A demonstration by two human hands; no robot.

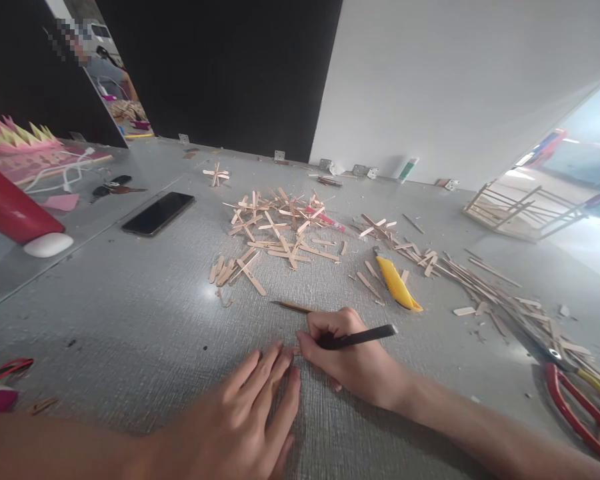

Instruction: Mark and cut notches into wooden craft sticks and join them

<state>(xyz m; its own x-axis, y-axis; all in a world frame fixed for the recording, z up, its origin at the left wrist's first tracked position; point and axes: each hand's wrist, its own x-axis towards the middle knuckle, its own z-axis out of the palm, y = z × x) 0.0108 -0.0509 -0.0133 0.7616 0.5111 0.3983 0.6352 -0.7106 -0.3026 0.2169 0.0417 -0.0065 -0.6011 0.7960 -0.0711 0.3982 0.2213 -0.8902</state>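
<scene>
L hand [250, 413] flat, grasping nothing, pressed on grey textured tabletop [130, 320] | R hand [350, 357] clamps slim black rod-shaped tool [367, 337], tip at L fingertips | judged: brace L, fingers clear of tip, short strokes

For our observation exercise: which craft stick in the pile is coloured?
The pink stick at the right side of the middle pile; the rest are plain wood.
</scene>
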